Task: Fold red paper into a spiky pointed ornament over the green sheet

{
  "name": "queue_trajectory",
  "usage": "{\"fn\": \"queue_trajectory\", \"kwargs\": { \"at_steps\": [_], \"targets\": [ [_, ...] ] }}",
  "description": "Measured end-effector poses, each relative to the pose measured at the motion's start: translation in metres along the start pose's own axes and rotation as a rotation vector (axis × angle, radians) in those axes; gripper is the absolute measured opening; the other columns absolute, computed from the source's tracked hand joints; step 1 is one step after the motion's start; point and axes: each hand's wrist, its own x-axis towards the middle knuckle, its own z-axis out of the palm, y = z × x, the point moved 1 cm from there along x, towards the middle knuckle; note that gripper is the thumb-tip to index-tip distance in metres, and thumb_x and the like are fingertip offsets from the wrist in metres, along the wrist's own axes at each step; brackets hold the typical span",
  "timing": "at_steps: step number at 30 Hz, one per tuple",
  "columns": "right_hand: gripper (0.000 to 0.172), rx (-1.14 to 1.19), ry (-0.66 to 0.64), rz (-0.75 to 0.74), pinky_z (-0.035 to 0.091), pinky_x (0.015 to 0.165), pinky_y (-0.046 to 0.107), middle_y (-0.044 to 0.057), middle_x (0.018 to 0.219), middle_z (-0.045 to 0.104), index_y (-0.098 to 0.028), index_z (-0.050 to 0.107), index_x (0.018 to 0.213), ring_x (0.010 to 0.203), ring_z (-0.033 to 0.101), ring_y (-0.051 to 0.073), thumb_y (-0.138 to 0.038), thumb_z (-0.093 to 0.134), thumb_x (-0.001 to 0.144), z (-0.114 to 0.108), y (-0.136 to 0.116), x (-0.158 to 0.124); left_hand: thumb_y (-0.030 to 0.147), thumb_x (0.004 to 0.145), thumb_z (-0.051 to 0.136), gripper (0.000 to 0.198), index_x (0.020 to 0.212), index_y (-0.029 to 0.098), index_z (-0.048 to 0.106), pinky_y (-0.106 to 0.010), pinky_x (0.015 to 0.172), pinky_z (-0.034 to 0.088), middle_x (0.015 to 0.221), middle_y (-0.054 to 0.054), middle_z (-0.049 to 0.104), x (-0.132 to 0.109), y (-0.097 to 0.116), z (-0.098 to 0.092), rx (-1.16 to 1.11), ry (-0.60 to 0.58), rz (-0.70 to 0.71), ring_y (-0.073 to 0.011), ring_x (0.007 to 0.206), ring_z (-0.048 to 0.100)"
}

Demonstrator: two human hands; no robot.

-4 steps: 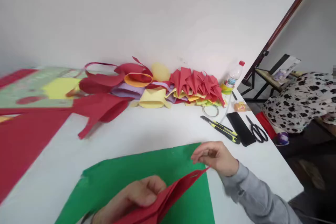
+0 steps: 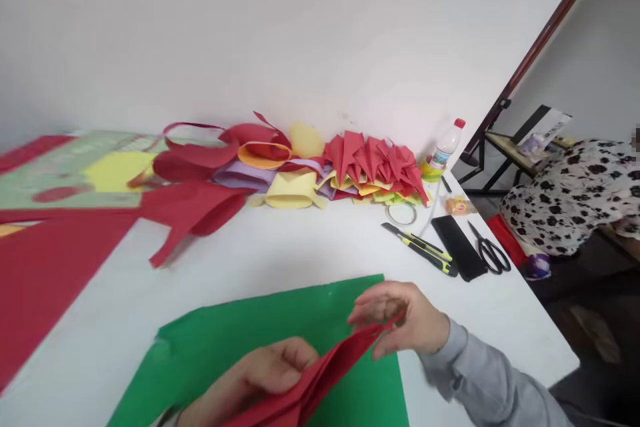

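Observation:
A folded red paper piece (image 2: 320, 373) is held low over a green sheet (image 2: 240, 340) on the white table (image 2: 280, 247). My left hand (image 2: 250, 377) grips the paper's near end, fingers curled round it. My right hand (image 2: 400, 320) closes its fingertips on the paper's pointed far tip at the green sheet's right corner. A grey sleeve covers my right forearm.
Folded red, yellow and purple paper shapes (image 2: 300, 170) are piled along the wall. A large red sheet (image 2: 45, 267) lies at left. Two utility knives (image 2: 420, 247), a black case (image 2: 457, 247), scissors (image 2: 490, 250), a tape ring (image 2: 400, 213) and a bottle (image 2: 445, 143) sit at right. A person in a spotted garment (image 2: 570, 193) is beyond the table edge.
My right hand moved down and left and closed on the red paper's tip, which it was only hovering above before.

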Motion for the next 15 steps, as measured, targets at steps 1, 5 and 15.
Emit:
{"fn": "queue_trajectory", "kwargs": {
  "at_steps": [1, 5, 15],
  "targets": [
    [0.052, 0.028, 0.032, 0.003, 0.058, 0.067, 0.022, 0.004, 0.086, 0.078, -0.018, 0.074, 0.094, 0.077, 0.074, 0.017, -0.009, 0.091, 0.046, 0.003, 0.001, 0.000, 0.009, 0.055, 0.076, 0.006, 0.058, 0.011, 0.071, -0.013, 0.032, 0.042, 0.048, -0.003, 0.068, 0.000, -0.001, 0.001, -0.020, -0.012, -0.011, -0.0092, 0.034, 0.057],
    [0.025, 0.105, 0.180, -0.019, 0.057, 0.052, 0.022, 0.003, 0.063, 0.074, -0.014, 0.072, 0.072, 0.053, 0.070, 0.014, -0.026, 0.089, 0.059, 0.013, 0.004, 0.000, 0.020, 0.059, 0.080, 0.014, 0.061, 0.012, 0.069, -0.014, 0.027, 0.039, 0.041, -0.001, 0.064, 0.003, -0.001, 0.006, -0.039, -0.122, -0.016, -0.0092, 0.027, 0.052],
    [0.034, 0.368, 0.307, 0.058, 0.052, 0.044, 0.017, 0.004, 0.057, 0.072, -0.011, 0.065, 0.067, 0.045, 0.066, 0.012, -0.030, 0.091, 0.057, 0.024, 0.008, 0.002, 0.045, 0.061, 0.083, 0.036, 0.076, 0.014, 0.074, -0.013, 0.028, 0.041, 0.042, -0.002, 0.066, 0.002, 0.001, 0.032, 0.258, -0.198, -0.037, -0.0082, 0.028, 0.051]
  ]
}}
